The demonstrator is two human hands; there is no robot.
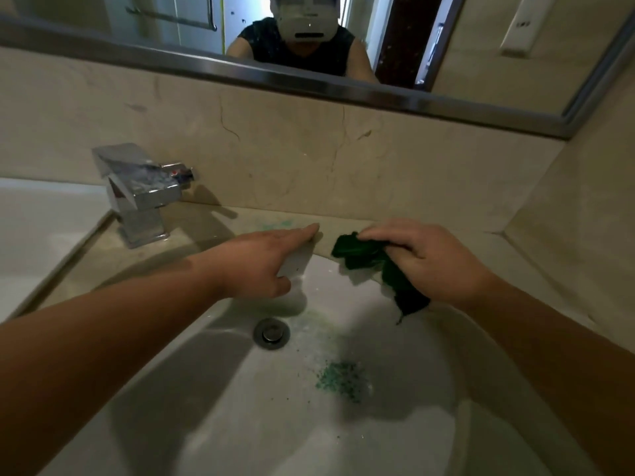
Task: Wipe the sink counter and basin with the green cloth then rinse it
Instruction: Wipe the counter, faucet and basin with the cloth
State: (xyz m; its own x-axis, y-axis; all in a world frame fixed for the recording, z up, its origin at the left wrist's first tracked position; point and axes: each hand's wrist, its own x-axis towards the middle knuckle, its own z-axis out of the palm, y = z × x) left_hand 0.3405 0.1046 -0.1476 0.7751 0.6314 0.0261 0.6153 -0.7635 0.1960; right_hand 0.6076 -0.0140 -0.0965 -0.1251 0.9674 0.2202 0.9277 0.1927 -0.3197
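here the right hand [424, 261], right of centre, curls its fingers round the crumpled green cloth [369, 257], which hangs over the back rim of the basin [343, 441]. the left hand [259, 266], at centre, is flat with straight fingers, tips at the counter [206, 231] edge. green specks [340, 379] lie below the drain [271, 333]; the faucet [141, 194] stands mid left.

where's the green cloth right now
Head view: the cloth is gripped in the right hand over the back rim of the basin, right of the left hand.
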